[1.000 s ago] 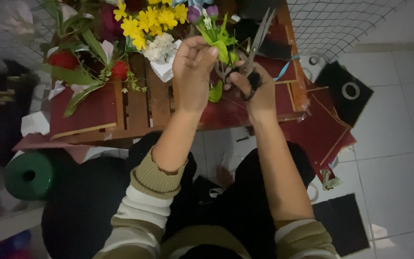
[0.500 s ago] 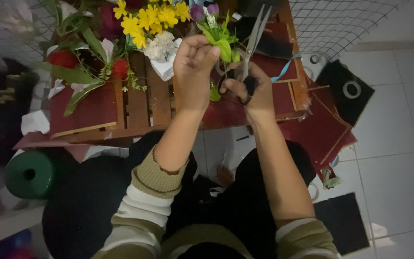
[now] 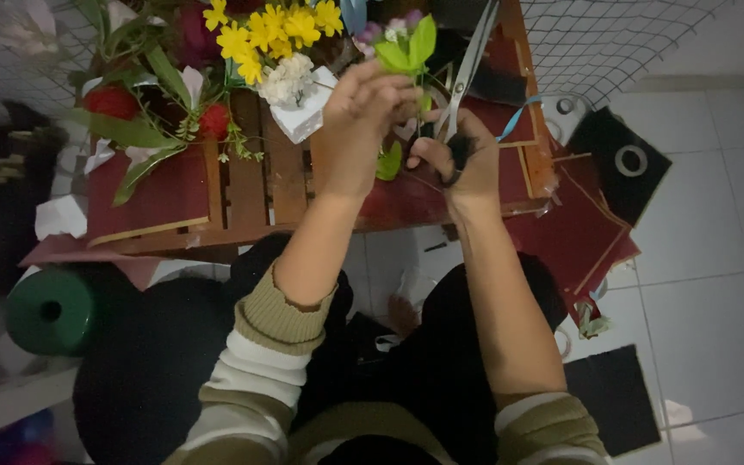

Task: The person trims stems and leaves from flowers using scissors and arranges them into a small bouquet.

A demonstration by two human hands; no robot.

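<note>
My left hand [image 3: 362, 120] grips a green leafy flower stem [image 3: 408, 53] with small purple buds, holding it upright over a low wooden slatted table [image 3: 251, 176]. My right hand [image 3: 462, 155] is closed on the dark handles of a pair of scissors [image 3: 468, 65], whose long metal blades point up and away beside the stem. A loose green leaf [image 3: 388, 161] hangs between the two hands. Both forearms reach forward from striped sleeves.
Yellow flowers [image 3: 269, 26], a white bloom [image 3: 284, 79], red flowers [image 3: 112, 101] and long leaves lie on the table's far side. Dark red paper sheets [image 3: 574, 232] spill off the right. A green roll [image 3: 49, 310] sits low left, black bags [image 3: 622, 164] on the tiled floor.
Both hands have stayed close together over the table. The scissors have tilted a little more upright beside the stem.
</note>
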